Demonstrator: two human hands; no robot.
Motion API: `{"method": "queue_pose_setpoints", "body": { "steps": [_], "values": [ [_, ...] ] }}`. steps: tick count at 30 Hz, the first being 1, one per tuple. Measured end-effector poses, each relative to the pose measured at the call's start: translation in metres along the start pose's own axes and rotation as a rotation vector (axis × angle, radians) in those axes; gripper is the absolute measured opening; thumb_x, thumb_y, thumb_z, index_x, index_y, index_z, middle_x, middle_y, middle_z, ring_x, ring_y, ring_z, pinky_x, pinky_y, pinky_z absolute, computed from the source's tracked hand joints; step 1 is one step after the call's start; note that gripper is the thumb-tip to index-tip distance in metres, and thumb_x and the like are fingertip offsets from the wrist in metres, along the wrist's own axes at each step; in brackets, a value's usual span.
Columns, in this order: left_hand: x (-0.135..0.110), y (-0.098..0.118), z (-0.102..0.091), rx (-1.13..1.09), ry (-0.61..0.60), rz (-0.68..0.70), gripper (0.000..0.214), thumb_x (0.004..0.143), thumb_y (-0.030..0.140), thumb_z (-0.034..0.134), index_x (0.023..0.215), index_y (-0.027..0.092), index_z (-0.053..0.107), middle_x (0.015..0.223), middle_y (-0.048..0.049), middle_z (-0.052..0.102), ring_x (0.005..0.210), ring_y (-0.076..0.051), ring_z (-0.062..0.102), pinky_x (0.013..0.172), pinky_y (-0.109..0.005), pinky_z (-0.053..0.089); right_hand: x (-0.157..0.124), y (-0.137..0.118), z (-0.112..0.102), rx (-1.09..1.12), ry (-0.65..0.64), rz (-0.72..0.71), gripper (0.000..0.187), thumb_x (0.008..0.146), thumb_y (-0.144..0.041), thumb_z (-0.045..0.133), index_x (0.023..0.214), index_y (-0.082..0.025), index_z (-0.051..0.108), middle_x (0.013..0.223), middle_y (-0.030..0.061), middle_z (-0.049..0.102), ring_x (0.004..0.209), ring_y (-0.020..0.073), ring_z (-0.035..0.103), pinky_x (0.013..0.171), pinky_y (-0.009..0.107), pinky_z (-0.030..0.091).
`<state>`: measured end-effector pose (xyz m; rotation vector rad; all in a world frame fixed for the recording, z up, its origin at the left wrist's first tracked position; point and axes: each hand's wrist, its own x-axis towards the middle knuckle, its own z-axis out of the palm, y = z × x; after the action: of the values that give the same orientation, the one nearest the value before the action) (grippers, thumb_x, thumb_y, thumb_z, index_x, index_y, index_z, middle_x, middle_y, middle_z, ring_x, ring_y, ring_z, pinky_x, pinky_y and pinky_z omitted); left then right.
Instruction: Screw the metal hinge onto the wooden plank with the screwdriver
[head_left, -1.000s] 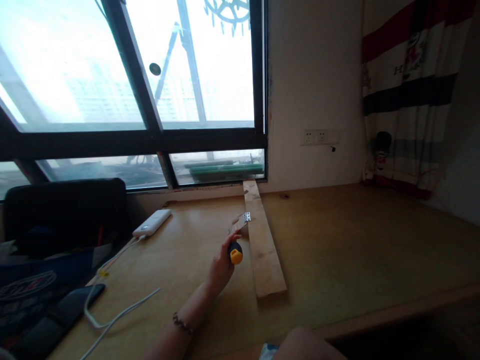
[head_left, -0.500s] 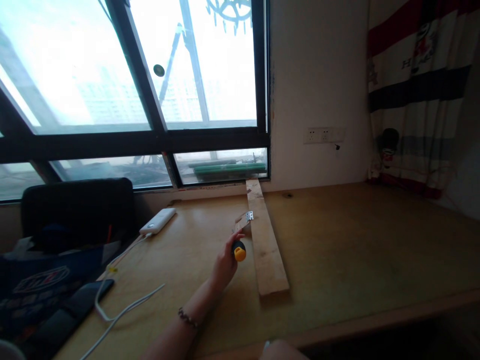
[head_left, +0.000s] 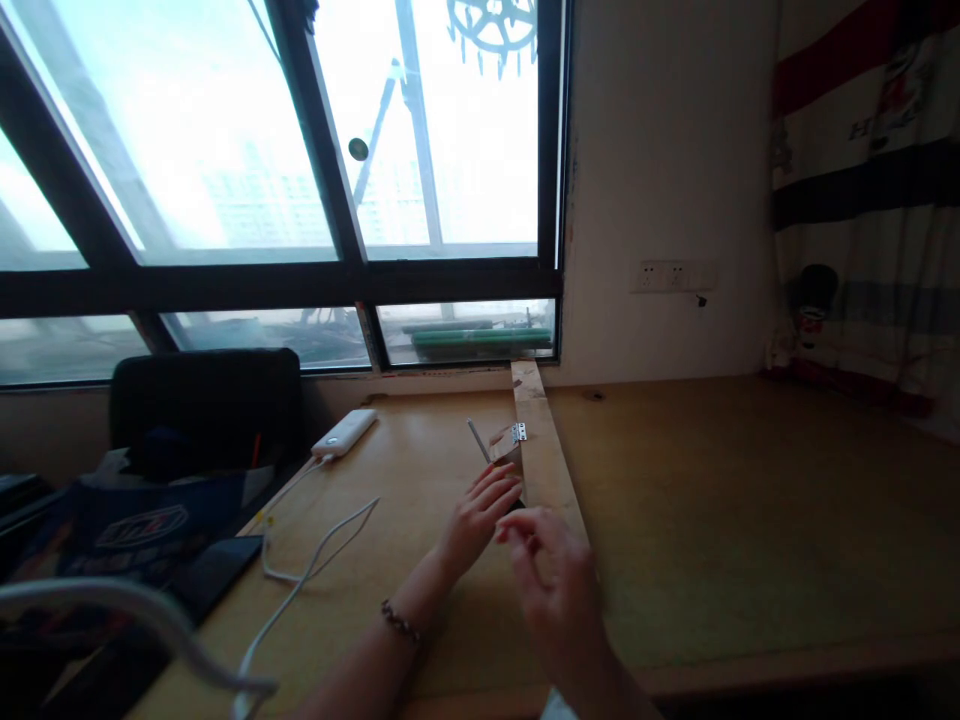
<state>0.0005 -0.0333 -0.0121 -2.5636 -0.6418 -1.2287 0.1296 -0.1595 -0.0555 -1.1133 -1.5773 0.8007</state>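
Observation:
My left hand [head_left: 478,518] reaches out over the wooden desk [head_left: 735,480], its fingers closed round a screwdriver. The thin metal shaft [head_left: 478,440] sticks up and away from the hand, and the handle is mostly hidden. My right hand [head_left: 559,590] is raised in front of it, with thumb and fingertips pinched together right by the left fingers. What they pinch is hidden. A long pale wooden plank [head_left: 546,462] lies lengthwise just right of the hands, partly covered by the right hand. A small metal hinge [head_left: 517,433] sits on the plank's left edge, beyond the shaft.
A white power bank [head_left: 345,433] with white cables [head_left: 315,550] lies to the left. A black chair back [head_left: 206,400] and a dark printed bag [head_left: 142,525] stand at the far left. A window runs behind the desk. A wall socket [head_left: 675,276] and a striped curtain [head_left: 870,190] are on the right.
My right hand has come up into view and met the left hand. The screwdriver has turned so its shaft points up, and its yellow end no longer shows. The view has shifted left.

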Motion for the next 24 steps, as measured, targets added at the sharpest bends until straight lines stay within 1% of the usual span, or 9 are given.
{"method": "queue_pose_setpoints", "body": {
  "steps": [2, 3, 5, 9, 12, 15, 18, 21, 24],
  "values": [
    [0.002, 0.007, 0.0, -0.012, -0.027, 0.027, 0.032, 0.083, 0.014, 0.045, 0.114, 0.02, 0.053, 0.111, -0.0071, 0.06, 0.119, -0.019, 0.042, 0.101, -0.042, 0.035, 0.045, -0.045, -0.044, -0.045, 0.183, 0.042, 0.026, 0.081, -0.04, 0.045, 0.093, -0.022, 0.059, 0.096, 0.0082, 0.062, 0.087, 0.0225, 0.058, 0.077, 0.036, 0.047],
    [0.003, 0.011, -0.001, -0.02, -0.034, 0.04, 0.032, 0.084, 0.013, 0.045, 0.114, 0.02, 0.053, 0.111, -0.007, 0.06, 0.119, -0.019, 0.043, 0.101, -0.042, 0.035, 0.056, -0.056, -0.056, -0.036, 0.185, 0.071, 0.03, 0.079, -0.041, 0.048, 0.096, -0.02, 0.058, 0.097, 0.009, 0.061, 0.086, 0.0221, 0.059, 0.075, 0.035, 0.048],
    [0.005, 0.019, -0.002, -0.04, -0.051, 0.077, 0.032, 0.084, 0.013, 0.044, 0.114, 0.019, 0.053, 0.112, -0.0076, 0.06, 0.119, -0.018, 0.043, 0.101, -0.041, 0.035, 0.059, -0.058, -0.059, -0.017, 0.131, 0.111, 0.04, 0.075, -0.042, 0.054, 0.106, -0.018, 0.054, 0.103, 0.0101, 0.061, 0.091, 0.0226, 0.059, 0.075, 0.032, 0.048],
    [0.008, 0.027, -0.002, -0.046, -0.053, 0.087, 0.035, 0.086, 0.016, 0.042, 0.119, 0.019, 0.049, 0.113, -0.0078, 0.06, 0.12, -0.019, 0.042, 0.101, -0.041, 0.035, 0.041, -0.032, -0.033, 0.041, 0.063, 0.193, 0.048, 0.075, -0.04, 0.053, 0.115, -0.015, 0.048, 0.087, 0.008, 0.064, 0.074, 0.0205, 0.062, 0.06, 0.028, 0.049],
    [0.009, 0.026, 0.0, 0.045, 0.039, -0.051, 0.04, 0.086, 0.015, 0.041, 0.125, 0.02, 0.043, 0.118, -0.0082, 0.057, 0.121, -0.019, 0.041, 0.101, -0.042, 0.035, 0.047, -0.026, -0.034, 0.08, 0.077, 0.186, 0.045, 0.078, -0.039, 0.048, 0.116, -0.016, 0.048, 0.081, 0.0059, 0.064, 0.064, 0.018, 0.061, 0.054, 0.027, 0.047],
    [0.008, 0.021, 0.004, 0.102, 0.085, -0.18, 0.044, 0.085, 0.015, 0.043, 0.128, 0.019, 0.038, 0.122, -0.0094, 0.054, 0.12, -0.019, 0.042, 0.1, -0.042, 0.036, 0.074, -0.02, -0.064, -0.022, 0.232, 0.173, 0.048, 0.078, -0.042, 0.046, 0.115, -0.012, 0.047, 0.084, 0.0089, 0.064, 0.069, 0.02, 0.061, 0.058, 0.028, 0.047],
    [0.005, 0.016, 0.009, 0.072, 0.065, -0.219, 0.04, 0.084, 0.017, 0.044, 0.124, 0.019, 0.043, 0.12, -0.0088, 0.055, 0.117, -0.019, 0.045, 0.099, -0.042, 0.038, 0.109, 0.003, -0.106, -0.234, 0.358, 0.146, 0.046, 0.077, -0.042, 0.043, 0.111, -0.011, 0.048, 0.085, 0.0107, 0.064, 0.074, 0.0217, 0.06, 0.062, 0.029, 0.045],
    [0.001, 0.01, 0.016, 0.029, 0.033, -0.206, 0.031, 0.084, 0.017, 0.045, 0.114, 0.02, 0.052, 0.112, -0.0081, 0.06, 0.112, -0.019, 0.051, 0.097, -0.041, 0.041, 0.134, 0.042, -0.141, -0.504, 0.353, 0.212, 0.041, 0.078, -0.036, 0.043, 0.109, -0.009, 0.049, 0.082, 0.0121, 0.063, 0.071, 0.0215, 0.06, 0.059, 0.027, 0.041],
    [-0.003, 0.006, 0.021, -0.007, 0.011, -0.195, 0.025, 0.083, 0.017, 0.046, 0.106, 0.02, 0.056, 0.102, -0.007, 0.065, 0.105, -0.018, 0.056, 0.094, -0.039, 0.043, 0.142, 0.077, -0.157, -0.651, 0.33, 0.293, 0.037, 0.079, -0.03, 0.043, 0.109, -0.009, 0.049, 0.083, 0.0118, 0.063, 0.071, 0.02, 0.06, 0.059, 0.026, 0.039]
  ]
}}
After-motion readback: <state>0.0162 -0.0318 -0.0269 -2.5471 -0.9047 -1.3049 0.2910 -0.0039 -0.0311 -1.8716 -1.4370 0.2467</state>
